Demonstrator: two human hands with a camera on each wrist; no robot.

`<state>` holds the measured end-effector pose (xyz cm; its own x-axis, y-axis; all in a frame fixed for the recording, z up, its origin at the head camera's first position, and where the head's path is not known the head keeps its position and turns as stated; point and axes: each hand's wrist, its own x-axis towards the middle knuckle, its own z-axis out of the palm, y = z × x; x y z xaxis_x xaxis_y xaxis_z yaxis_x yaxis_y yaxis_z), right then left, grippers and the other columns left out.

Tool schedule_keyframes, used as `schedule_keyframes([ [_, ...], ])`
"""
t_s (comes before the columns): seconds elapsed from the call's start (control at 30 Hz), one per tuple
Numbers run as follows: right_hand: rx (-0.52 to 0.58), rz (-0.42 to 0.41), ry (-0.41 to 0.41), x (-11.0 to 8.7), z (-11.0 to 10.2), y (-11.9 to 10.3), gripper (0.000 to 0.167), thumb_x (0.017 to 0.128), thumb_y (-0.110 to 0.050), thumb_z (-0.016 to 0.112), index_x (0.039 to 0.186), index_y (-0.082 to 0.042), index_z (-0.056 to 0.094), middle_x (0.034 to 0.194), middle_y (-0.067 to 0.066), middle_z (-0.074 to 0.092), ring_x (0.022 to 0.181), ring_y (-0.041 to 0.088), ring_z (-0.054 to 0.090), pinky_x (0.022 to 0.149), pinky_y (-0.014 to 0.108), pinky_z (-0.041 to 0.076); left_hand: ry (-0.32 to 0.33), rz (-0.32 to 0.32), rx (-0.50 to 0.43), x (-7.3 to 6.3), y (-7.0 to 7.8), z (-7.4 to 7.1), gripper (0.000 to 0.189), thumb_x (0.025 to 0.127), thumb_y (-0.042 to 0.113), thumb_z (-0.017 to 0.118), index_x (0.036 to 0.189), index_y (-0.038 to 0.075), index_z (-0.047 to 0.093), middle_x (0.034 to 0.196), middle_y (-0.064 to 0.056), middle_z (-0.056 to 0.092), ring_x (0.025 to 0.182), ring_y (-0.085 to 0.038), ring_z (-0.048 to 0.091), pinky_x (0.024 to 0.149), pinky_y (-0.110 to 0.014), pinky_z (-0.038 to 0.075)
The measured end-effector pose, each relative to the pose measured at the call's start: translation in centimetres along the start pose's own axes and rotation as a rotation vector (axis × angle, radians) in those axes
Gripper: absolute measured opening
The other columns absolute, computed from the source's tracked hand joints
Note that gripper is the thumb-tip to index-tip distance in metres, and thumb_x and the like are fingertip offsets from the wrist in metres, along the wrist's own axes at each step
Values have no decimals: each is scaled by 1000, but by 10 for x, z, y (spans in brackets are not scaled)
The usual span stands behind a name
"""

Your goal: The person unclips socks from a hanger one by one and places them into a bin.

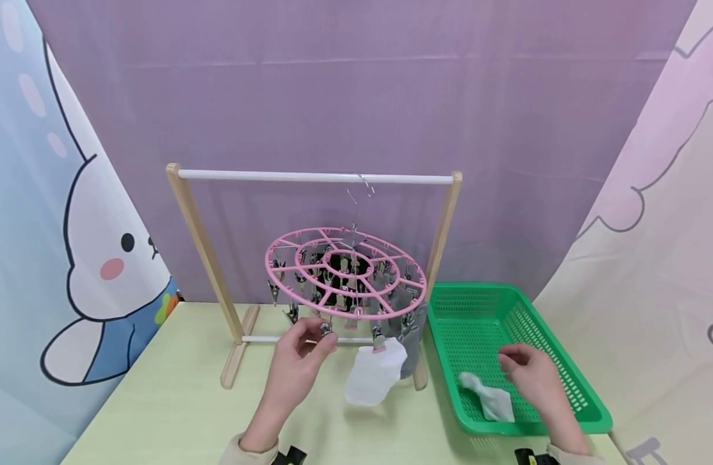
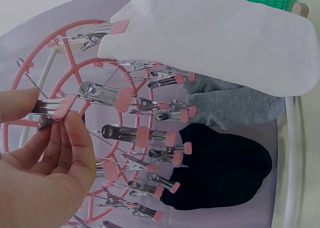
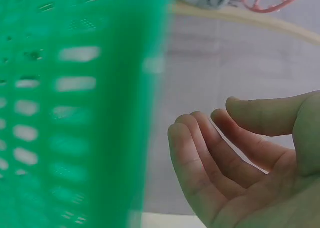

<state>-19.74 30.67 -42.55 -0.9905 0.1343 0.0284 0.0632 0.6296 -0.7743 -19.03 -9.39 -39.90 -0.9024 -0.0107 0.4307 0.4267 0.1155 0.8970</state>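
My left hand (image 1: 292, 371) pinches a metal clip with pink tips (image 2: 54, 107) between thumb and fingers, at the near edge of a round pink hanger (image 1: 365, 316). Just right of that hand, a white sock (image 1: 376, 373) hangs from another clip. Behind it in the left wrist view are a grey sock (image 2: 250, 105) and a black sock (image 2: 220, 170), also clipped up. My right hand (image 1: 531, 378) is over the green basket (image 1: 591, 421), its fingers loosely bent with nothing between them. A crumpled white sock (image 1: 497, 403) lies inside the basket, left of this hand.
The hanger hooks over the white rail (image 1: 263, 175) of a stand with wooden legs (image 1: 205, 252). Several unused clips dangle from its rings. Stand and basket share a pale table (image 1: 176, 394), with a purple curtain (image 1: 333, 97) behind.
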Motion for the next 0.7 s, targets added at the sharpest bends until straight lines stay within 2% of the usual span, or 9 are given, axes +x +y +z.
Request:
schedule_keyframes([
  [0.17, -45, -69, 51, -5, -1, -19, 31, 102, -19, 62, 124, 2, 67, 107, 13, 71, 91, 22, 68, 72, 32, 55, 2, -2, 6, 0, 0, 0, 24, 92, 8, 75, 113, 0, 66, 95, -9, 66, 83, -16, 67, 75, -26, 58],
  [0.3, -49, -159, 111, -10, 1, -39, 31, 102, -26, 65, 122, -4, 70, 111, 11, 72, 96, 18, 66, 76, 27, 54, 5, -8, 12, 0, 2, 0, 24, 92, 8, 75, 113, 0, 66, 96, -9, 66, 83, -16, 66, 75, -26, 58],
  [0.5, 55, -341, 168, -20, 11, -73, 21, 98, -19, 70, 115, -7, 73, 108, 6, 73, 93, 3, 65, 79, 15, 53, 4, -8, 22, 0, 2, -1, 27, 93, 8, 74, 115, -3, 65, 96, -9, 65, 83, -15, 66, 76, -26, 58],
  [0.7, 119, -470, 148, -27, 32, -92, 17, 96, -12, 72, 112, -9, 73, 106, 2, 73, 94, 6, 66, 84, 17, 53, 7, -7, 22, 0, 2, -1, 24, 93, 9, 75, 114, 1, 66, 96, -9, 65, 84, -16, 66, 76, -26, 58],
])
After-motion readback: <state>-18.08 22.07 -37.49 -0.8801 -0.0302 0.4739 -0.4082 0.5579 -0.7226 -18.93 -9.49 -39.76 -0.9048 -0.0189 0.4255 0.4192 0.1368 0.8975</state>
